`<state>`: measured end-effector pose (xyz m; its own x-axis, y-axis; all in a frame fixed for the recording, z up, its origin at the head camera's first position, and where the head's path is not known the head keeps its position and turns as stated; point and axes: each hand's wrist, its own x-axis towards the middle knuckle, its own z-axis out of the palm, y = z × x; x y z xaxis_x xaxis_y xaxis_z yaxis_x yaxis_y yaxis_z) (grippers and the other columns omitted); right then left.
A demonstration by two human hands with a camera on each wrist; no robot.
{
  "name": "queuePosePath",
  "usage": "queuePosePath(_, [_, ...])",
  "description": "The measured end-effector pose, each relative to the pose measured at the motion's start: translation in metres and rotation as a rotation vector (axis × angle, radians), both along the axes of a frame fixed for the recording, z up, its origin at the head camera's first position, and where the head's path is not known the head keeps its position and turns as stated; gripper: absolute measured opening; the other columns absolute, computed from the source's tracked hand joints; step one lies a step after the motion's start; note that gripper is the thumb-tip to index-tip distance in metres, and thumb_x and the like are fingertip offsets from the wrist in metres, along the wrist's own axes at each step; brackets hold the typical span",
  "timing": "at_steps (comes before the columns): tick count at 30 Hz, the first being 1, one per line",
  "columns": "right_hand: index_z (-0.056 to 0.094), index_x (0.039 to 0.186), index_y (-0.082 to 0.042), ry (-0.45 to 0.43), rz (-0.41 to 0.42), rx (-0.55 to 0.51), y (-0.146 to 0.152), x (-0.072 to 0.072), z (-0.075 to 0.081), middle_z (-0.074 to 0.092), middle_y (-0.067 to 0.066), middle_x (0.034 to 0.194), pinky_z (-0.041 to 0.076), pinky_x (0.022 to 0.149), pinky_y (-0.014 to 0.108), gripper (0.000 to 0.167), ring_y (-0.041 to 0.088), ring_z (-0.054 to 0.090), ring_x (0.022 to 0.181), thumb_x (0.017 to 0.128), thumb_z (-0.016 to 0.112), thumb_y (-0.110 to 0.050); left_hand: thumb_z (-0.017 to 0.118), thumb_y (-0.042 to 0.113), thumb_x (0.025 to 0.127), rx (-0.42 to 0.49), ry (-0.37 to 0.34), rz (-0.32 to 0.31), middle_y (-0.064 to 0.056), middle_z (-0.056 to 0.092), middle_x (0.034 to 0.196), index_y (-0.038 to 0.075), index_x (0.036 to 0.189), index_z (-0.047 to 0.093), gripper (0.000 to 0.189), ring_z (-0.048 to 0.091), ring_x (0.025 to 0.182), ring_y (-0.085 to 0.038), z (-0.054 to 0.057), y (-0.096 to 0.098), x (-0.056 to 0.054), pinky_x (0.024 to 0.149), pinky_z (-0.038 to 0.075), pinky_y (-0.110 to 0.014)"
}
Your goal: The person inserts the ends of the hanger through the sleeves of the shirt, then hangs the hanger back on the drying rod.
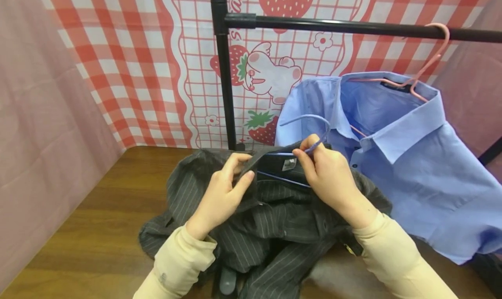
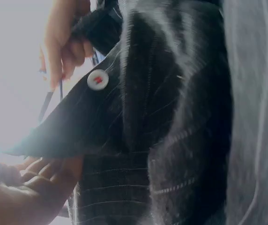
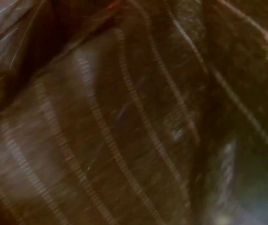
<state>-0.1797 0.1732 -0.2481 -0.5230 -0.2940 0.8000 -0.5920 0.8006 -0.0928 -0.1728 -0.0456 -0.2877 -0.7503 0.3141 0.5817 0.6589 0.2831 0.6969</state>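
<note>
A dark grey pinstriped shirt (image 1: 243,242) lies bunched on the wooden table, its collar opening facing up. Inside the neck runs a purple-blue hanger (image 1: 284,178), whose hook rises above the collar. My right hand (image 1: 333,177) pinches the hanger at the base of that hook. At the left side of the neck, my left hand (image 1: 221,194) holds the collar edge between thumb and fingers. The left wrist view shows a white button (image 2: 98,80) on the dark cloth. Only striped fabric (image 3: 106,131) fills the right wrist view, blurred and close.
A black rack (image 1: 333,26) stands behind the shirt. From its bar, a light blue shirt (image 1: 423,172) hangs on a pink hanger (image 1: 433,59) at the right. Bare wooden tabletop (image 1: 90,220) shows at left. A checked strawberry-print cloth (image 1: 141,63) covers the back.
</note>
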Motion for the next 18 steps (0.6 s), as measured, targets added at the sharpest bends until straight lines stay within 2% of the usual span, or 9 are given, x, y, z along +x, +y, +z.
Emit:
queuePosePath(4, [0.049,0.086,-0.004,0.003,0.032,0.004,-0.003,0.001,-0.001,0.048,0.003,0.055,0.035,0.044,0.032,0.016,0.016,0.041,0.045,0.087,0.060,-0.016,0.049,0.020,0.094,-0.026,-0.015,-0.085,-0.004,0.064,0.091,0.013,0.122,0.044,0.029,0.059,0.076,-0.007,0.001,0.003,0.004,0.068,0.048,-0.026])
queuePosePath(6, [0.050,0.085,-0.004,-0.002,0.046,-0.009,-0.004,0.002,0.000,0.044,0.001,0.054,0.033,0.044,0.029,0.015,0.013,0.038,0.045,0.086,0.060,-0.015,0.050,0.021,0.094,-0.037,0.007,-0.074,-0.001,0.063,0.090,0.014,0.121,0.048,0.028,0.060,0.078,-0.006,0.002,0.003,0.005,0.070,0.049,-0.025])
queuePosePath(8, [0.050,0.083,-0.005,-0.004,0.060,-0.022,-0.003,0.004,0.000,0.041,-0.001,0.054,0.031,0.044,0.027,0.014,0.011,0.037,0.045,0.086,0.060,-0.015,0.052,0.019,0.093,-0.041,0.086,-0.023,0.000,0.063,0.090,0.013,0.115,0.056,0.023,0.059,0.076,-0.005,0.003,0.002,0.005,0.069,0.050,-0.025])
queuePosePath(12, [0.050,0.081,-0.005,0.003,0.097,-0.031,-0.003,0.008,0.001,0.040,-0.003,0.054,0.031,0.045,0.025,0.023,0.008,0.037,0.046,0.091,0.051,-0.026,0.062,0.013,0.086,-0.056,0.359,0.171,0.000,0.060,0.085,0.010,0.094,0.067,0.010,0.054,0.073,-0.009,0.006,-0.001,0.005,0.063,0.046,-0.025])
queuePosePath(14, [0.050,0.080,-0.006,0.006,0.122,-0.028,-0.003,0.010,0.001,0.041,-0.003,0.054,0.031,0.045,0.024,0.030,0.007,0.038,0.047,0.094,0.046,-0.032,0.066,0.012,0.083,-0.067,0.465,0.244,-0.003,0.057,0.085,0.009,0.092,0.067,0.010,0.051,0.074,-0.014,0.008,-0.002,0.004,0.065,0.043,-0.028])
queuePosePath(16, [0.051,0.079,-0.006,0.011,0.139,-0.027,-0.004,0.012,0.001,0.040,-0.004,0.054,0.031,0.045,0.023,0.034,0.006,0.037,0.047,0.094,0.044,-0.036,0.069,0.015,0.080,-0.092,0.511,0.283,-0.005,0.055,0.089,0.008,0.095,0.066,0.017,0.049,0.079,-0.018,0.010,-0.004,0.003,0.070,0.040,-0.031])
queuePosePath(18, [0.051,0.078,-0.007,0.014,0.150,-0.031,-0.006,0.014,0.001,0.040,-0.005,0.054,0.031,0.045,0.023,0.033,0.005,0.037,0.047,0.094,0.044,-0.035,0.070,0.019,0.080,-0.129,0.511,0.288,-0.006,0.055,0.092,0.008,0.101,0.064,0.024,0.048,0.082,-0.020,0.010,-0.007,0.002,0.074,0.039,-0.033])
